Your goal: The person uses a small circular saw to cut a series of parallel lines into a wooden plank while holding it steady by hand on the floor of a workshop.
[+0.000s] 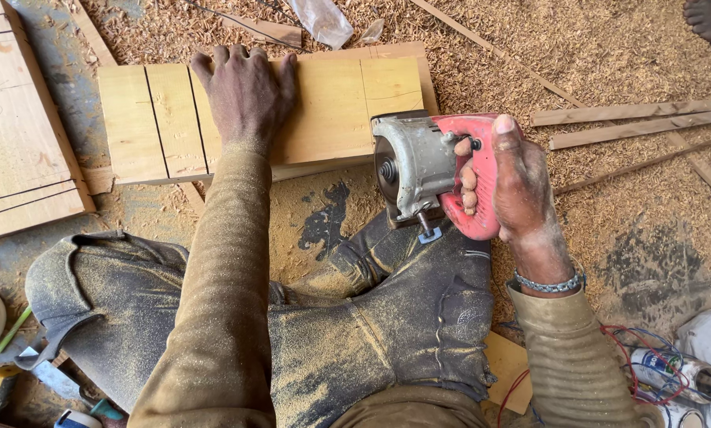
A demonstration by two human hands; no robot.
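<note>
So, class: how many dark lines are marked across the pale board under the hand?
3. Two lie left of the left hand on the board; one lies right of it, near the saw. The hand may hide others.

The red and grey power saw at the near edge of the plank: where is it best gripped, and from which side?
Grip the power saw by its red handle, coming from the right, as the right hand does now with fingers wrapped round it. The grey motor housing and blade side face left toward the plank, which the left hand presses flat.
</note>
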